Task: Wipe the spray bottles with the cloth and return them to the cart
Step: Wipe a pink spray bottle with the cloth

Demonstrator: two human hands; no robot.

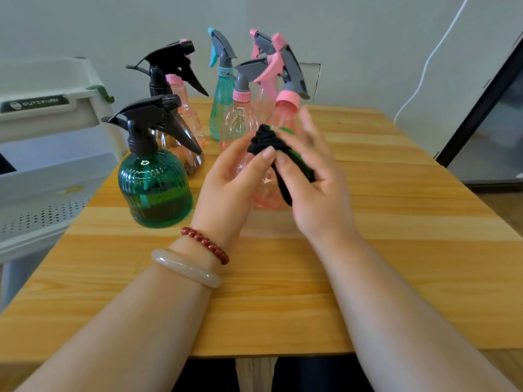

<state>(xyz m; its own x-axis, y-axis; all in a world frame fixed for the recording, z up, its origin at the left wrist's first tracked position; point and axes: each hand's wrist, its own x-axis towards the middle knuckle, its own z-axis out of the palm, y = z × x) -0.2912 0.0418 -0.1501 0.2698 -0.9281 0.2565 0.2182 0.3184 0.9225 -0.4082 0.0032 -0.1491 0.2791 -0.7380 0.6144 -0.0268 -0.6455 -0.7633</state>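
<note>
The only wording that can be read is "OUTIXUAN", in pale letters on a dark rectangular label plate (pixel 35 103) fixed to the top rail of the white plastic cart (pixel 93 114) beside the bench's (pixel 283 278) left edge.

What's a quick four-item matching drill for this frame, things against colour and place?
Things:
1. cloth
2. ribbed round bottle
3. cart
4. bead bracelet

Descriptions:
A. white, left of the table
B. red, worn on a wrist
C. black, bunched up
D. green, standing on the table

Pairs: 1-C, 2-D, 3-A, 4-B
</note>
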